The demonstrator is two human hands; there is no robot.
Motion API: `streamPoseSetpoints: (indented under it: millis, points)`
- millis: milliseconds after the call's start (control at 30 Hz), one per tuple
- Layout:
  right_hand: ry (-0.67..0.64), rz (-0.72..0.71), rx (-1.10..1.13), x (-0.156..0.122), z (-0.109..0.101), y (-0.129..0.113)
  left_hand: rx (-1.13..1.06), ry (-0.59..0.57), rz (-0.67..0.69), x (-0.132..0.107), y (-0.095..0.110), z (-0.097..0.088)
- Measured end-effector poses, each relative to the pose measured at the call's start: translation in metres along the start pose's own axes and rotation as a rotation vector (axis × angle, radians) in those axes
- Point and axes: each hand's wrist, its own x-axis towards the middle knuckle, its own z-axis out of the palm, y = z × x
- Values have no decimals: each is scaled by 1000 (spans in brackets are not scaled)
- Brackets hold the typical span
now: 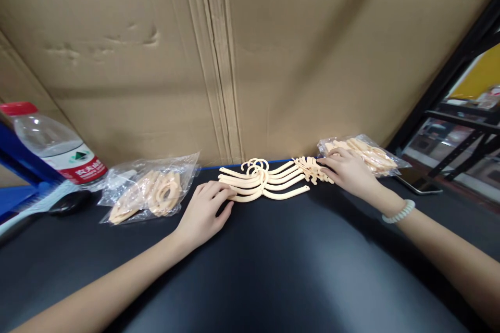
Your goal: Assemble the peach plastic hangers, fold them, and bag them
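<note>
Two bare hands at either side of a row of cream hangers

On a matt black bench [253, 270], cream-coloured curved plastic hangers [287, 195] lie in a close row near the middle of its far side, their rounded hooks bunched together at the centre. The left hand [205, 212] is at the left ends of the nearest hangers, palm down, fingers loosely bent and thumb a little apart; whether it grips one cannot be told. Just beside the hangers' right ends is a heap of small cream plastic clip-like pieces [312, 169]. The right hand [349, 173] reaches over this heap's right edge, partly open with fingers curved; whether it has hold of a piece is unclear. A pale, coiled bracelet [399, 212] circles the right wrist.

Left of the hangers lies a clear plastic bag of cream parts [156, 195]; a second clear bag of similar parts [369, 155] sits behind the right hand, with a flat, dark-screened phone [420, 183] near it. At far left stands a clear bottle with a red cap and red-and-white label [62, 148]. A brown cardboard wall [312, 52] rises behind the bench.
</note>
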Motion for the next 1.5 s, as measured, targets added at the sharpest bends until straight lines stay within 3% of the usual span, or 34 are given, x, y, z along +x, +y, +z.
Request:
streamPoseSetpoints:
  millis: [200, 400, 567, 833, 1033, 1167, 1333, 1500]
  points:
    - [-65, -40, -24, -1, 4, -13, 8, 8, 11, 1, 0, 1]
    - [-41, 10, 46, 0, 15, -20, 5, -12, 6, 2, 0, 1]
    - [43, 133, 180, 4, 14, -16, 5, -11, 13, 2, -1, 2]
    - [260, 448, 466, 4, -6, -20, -14, -36, 9, 2, 0, 0]
    - [404, 819, 1117, 12, -23, -37, -40, -58, 13, 2, 0, 0]
    - [322, 971, 1457, 13, -24, -50, -88, -80, 5, 1, 0, 1]
    - [161, 1028, 1751, 7, -11, -61, -210, -85, 22, -1, -1, 5]
    - [181, 1006, 1904, 4, -2, -70, -247, -93, 6, -3, 1, 3]
